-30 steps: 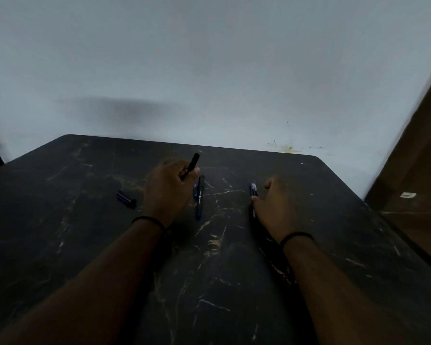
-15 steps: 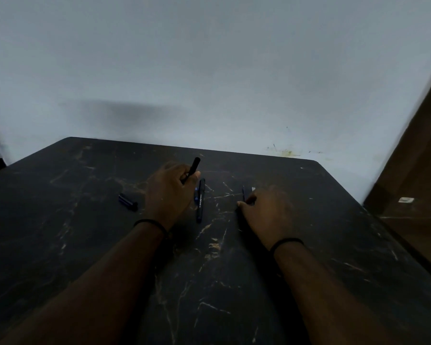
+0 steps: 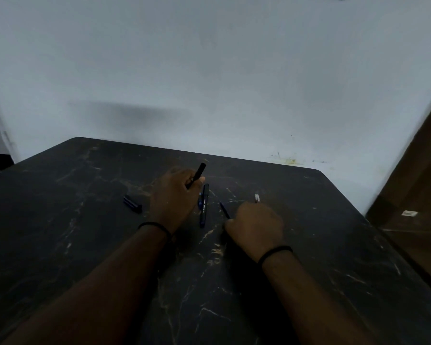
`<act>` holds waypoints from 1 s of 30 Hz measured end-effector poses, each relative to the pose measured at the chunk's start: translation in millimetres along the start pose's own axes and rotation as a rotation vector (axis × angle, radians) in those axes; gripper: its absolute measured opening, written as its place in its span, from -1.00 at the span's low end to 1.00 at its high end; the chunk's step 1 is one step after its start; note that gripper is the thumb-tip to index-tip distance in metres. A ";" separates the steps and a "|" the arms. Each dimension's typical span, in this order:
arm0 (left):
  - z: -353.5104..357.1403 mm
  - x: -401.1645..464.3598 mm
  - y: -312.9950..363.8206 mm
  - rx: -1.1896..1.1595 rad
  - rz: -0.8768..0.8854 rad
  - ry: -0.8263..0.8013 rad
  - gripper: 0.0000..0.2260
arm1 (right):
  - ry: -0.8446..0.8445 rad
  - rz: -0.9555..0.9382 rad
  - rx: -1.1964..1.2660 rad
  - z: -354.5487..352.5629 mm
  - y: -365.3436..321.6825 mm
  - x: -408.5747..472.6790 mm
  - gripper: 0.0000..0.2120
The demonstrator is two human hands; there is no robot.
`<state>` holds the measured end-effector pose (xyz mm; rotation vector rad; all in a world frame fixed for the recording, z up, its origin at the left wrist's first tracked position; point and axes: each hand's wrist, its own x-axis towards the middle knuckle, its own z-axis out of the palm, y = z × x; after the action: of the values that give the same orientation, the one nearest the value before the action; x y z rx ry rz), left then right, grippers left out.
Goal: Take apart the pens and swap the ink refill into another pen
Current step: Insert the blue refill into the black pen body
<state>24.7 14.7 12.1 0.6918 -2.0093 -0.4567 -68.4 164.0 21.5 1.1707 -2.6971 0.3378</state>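
Since a second ago the right hand [image 3: 255,226] has lifted a thin ink refill [image 3: 225,210], pinching it. The left hand [image 3: 174,195] grips a black pen barrel [image 3: 197,175]; inserting the refill is probably still to do.

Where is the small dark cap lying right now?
In the head view, the cap lies on the table, left of the left hand and apart from it.

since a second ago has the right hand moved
Yes. The right hand has slid left and nearer, toward the dark pen lying on the table, and now pinches a thin refill.
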 end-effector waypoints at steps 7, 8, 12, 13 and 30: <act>-0.7 1.3 -2.0 0.019 0.017 0.002 -0.87 | 0.063 -0.009 0.376 -4.2 -5.5 -1.2 -0.82; -0.3 1.5 -2.6 0.025 0.020 -0.005 -0.87 | 0.122 -0.036 0.448 -3.2 -4.4 -0.9 -0.85; 1.2 2.1 -5.2 0.054 0.013 -0.051 -0.86 | 0.269 -0.103 0.691 2.1 -4.1 -0.3 -0.85; 1.6 2.4 -6.0 0.053 0.018 -0.050 -0.83 | 0.273 -0.094 0.749 3.2 -4.2 0.0 -0.75; 8.8 -1.9 -0.8 0.121 0.213 -0.073 -0.85 | 0.616 -0.229 1.179 -9.7 -4.4 -10.3 -0.70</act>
<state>18.1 15.7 6.0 0.5318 -2.1654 -0.2390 -57.5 170.9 28.7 1.2250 -1.6848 1.9989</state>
